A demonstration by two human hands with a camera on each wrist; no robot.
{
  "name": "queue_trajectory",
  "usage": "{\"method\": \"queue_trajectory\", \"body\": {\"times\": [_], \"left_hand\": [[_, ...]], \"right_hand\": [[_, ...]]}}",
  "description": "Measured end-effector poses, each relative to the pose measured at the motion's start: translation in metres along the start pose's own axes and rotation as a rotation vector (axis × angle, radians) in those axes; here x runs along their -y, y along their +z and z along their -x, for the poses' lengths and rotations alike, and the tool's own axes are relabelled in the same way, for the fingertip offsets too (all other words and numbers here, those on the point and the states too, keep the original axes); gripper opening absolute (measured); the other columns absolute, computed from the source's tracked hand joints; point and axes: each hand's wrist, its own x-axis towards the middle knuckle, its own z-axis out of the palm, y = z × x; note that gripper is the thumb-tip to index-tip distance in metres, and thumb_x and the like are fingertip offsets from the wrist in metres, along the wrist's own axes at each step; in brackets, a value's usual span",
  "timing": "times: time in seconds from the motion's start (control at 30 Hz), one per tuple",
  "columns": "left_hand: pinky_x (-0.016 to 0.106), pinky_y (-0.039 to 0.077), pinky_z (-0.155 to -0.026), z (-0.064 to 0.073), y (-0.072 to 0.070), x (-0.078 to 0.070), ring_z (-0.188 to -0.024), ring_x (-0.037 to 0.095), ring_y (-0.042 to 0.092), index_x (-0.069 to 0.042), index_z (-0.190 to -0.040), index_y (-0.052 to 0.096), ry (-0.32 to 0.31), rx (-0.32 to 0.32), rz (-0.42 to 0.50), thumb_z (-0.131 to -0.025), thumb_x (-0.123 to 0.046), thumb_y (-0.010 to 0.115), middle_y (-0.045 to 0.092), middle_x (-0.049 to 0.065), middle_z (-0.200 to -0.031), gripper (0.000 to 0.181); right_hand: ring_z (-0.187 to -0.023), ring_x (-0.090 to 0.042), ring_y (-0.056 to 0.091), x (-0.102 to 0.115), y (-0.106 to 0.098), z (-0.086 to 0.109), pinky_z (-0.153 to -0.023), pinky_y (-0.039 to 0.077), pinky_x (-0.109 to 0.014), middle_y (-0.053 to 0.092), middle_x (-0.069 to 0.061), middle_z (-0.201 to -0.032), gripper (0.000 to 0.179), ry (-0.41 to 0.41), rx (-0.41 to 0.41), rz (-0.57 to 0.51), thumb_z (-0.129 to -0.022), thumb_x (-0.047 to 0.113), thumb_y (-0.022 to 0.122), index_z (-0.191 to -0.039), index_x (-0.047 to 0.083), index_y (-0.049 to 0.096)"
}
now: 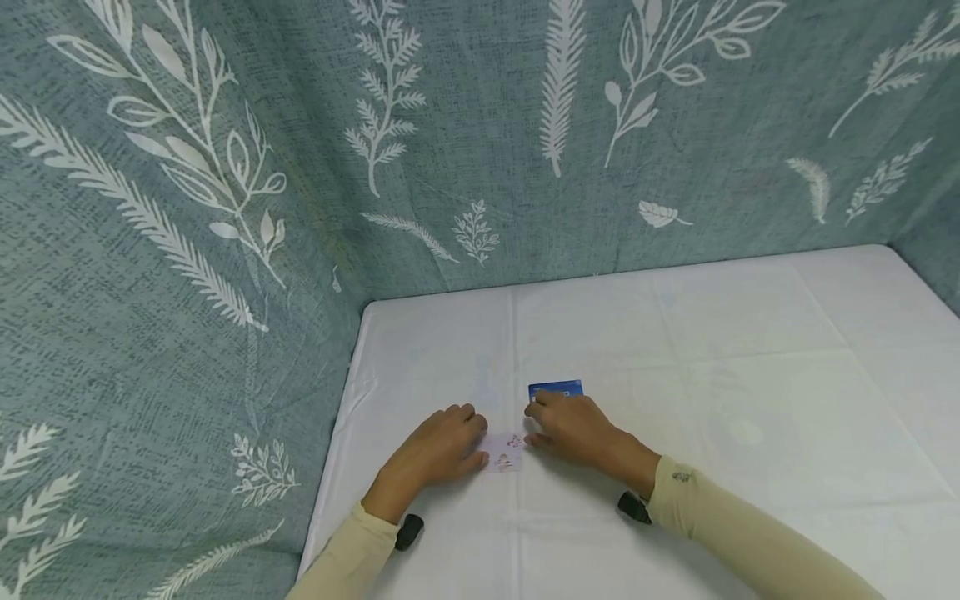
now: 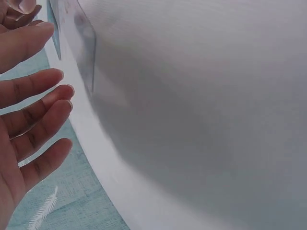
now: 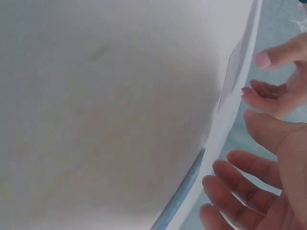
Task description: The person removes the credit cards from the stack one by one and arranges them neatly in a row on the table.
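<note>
A pale, see-through card (image 1: 504,457) with a small pink floral print lies flat on the white table between the two hands. My left hand (image 1: 444,446) is at its left edge, thumb and fingertips close to it. In the left wrist view the left hand's fingers (image 2: 41,129) are spread and loosely bent, with the card (image 2: 85,45) beyond them. My right hand (image 1: 573,427) is over the near part of a blue card (image 1: 556,387), hiding much of it. The right wrist view shows the right hand's fingers (image 3: 244,184) relaxed beside the blue card's edge (image 3: 180,191).
The table is covered by a creased white cloth (image 1: 720,400). Blue-green curtains (image 1: 480,133) with white leaf patterns hang behind it and along its left side. A dark wrist device (image 1: 408,532) sits under the left wrist, another (image 1: 634,507) under the right.
</note>
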Motion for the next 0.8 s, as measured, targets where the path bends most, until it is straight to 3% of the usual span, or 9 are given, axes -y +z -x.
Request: {"method": "queue_trajectory", "body": {"times": [0.53,0.8], "left_hand": [[0.034,0.048,-0.084,-0.02,-0.007,-0.007,-0.096,0.018,0.057,-0.011,-0.116,0.063,-0.037,0.022,-0.011,-0.088,-0.041,0.063,0.061,0.004,-0.111,0.04],[0.034,0.048,-0.081,-0.029,-0.007,-0.007,-0.095,0.018,0.057,-0.01,-0.115,0.063,-0.008,0.001,-0.036,-0.088,-0.041,0.063,0.061,0.004,-0.107,0.041]], "right_hand": [[-0.076,-0.014,0.062,-0.025,-0.005,0.01,-0.061,0.051,-0.031,0.063,-0.002,-0.09,0.034,0.06,-0.057,-0.025,-0.079,0.037,0.075,-0.101,0.011,0.07],[-0.074,-0.014,0.06,-0.032,-0.01,0.012,-0.061,0.05,-0.03,0.062,-0.002,-0.09,0.036,0.099,-0.044,-0.033,-0.079,0.036,0.075,-0.102,0.01,0.07]]}}
